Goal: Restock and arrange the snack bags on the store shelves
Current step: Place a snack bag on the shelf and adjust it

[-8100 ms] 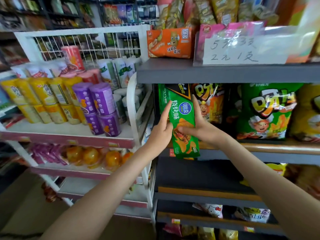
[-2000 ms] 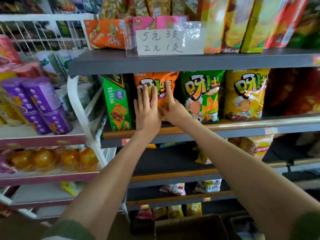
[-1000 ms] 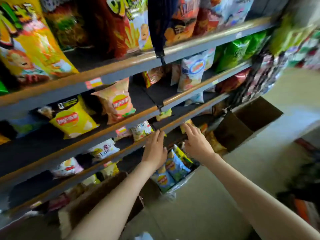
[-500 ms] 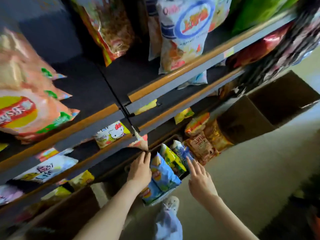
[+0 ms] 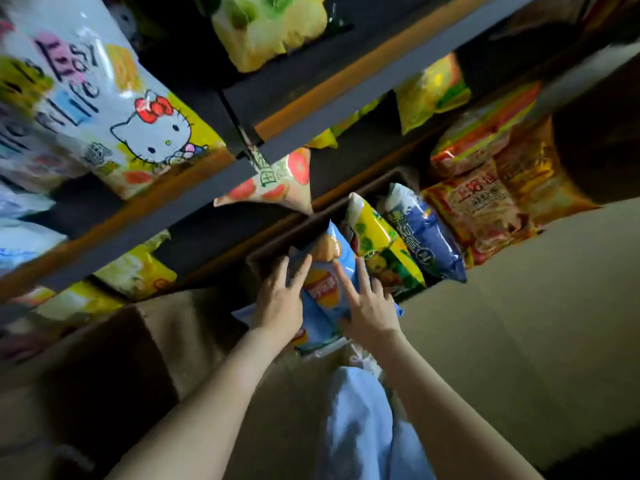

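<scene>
Resting flat on the light blue snack bag (image 5: 325, 289), which stands in the low box (image 5: 363, 188) under the shelves, left hand (image 5: 277, 301) and right hand (image 5: 369, 308) keep an open grip, fingers straight. The bag seems light, puffy, slippery and crushable; better to pinch its sealed edges.

I see an open cardboard box (image 5: 162, 327) at lower left, its inside dark; a second brown box (image 5: 595, 157) at the right edge; beige floor (image 5: 519, 323) between them.

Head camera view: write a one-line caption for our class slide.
Left hand and right hand rest open on a light blue snack bag in a brown box below the shelves.
</scene>
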{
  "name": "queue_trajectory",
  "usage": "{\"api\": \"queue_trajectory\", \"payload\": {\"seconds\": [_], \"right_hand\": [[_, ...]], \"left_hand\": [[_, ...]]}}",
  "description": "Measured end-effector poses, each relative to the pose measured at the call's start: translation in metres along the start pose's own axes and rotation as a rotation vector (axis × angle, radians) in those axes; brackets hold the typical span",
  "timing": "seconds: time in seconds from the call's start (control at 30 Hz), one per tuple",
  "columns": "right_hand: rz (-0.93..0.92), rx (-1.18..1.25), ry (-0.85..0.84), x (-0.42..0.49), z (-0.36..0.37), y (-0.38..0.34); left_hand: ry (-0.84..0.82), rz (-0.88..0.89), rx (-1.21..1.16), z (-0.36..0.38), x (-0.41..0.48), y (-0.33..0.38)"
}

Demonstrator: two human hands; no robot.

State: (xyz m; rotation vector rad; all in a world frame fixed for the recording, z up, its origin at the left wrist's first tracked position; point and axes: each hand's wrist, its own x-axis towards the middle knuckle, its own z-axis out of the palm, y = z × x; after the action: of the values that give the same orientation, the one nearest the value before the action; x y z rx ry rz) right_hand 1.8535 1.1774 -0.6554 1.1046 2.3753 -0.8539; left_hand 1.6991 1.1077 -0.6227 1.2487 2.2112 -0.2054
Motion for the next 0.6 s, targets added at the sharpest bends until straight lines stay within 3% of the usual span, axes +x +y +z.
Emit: {"api": "queue_trajectory", "payload": {"seconds": [0.13,0.27,0.5,0.6], "right_hand": [[0.006,-0.069,0.081,0.0,0.002,-0.004],[-0.005,-0.157,0.057,-0.019,-0.013,-0.016],[-0.056,-0.037,0.1,-0.072,-0.075,-0.012],[-0.059,0.173,0.137,-0.098,-0.106,-0.012]], "left_hand": [[0.066,0.009,-0.091,-0.002,-0.022,-0.005],[0.104,-0.047,-0.175,-0.019,-0.045,-0.001],[0.117,-0.064,-0.282,-0.067,-0.085,0.029],[0.06,-0.078,-0.422,-0.088,-0.098,0.043]]}}
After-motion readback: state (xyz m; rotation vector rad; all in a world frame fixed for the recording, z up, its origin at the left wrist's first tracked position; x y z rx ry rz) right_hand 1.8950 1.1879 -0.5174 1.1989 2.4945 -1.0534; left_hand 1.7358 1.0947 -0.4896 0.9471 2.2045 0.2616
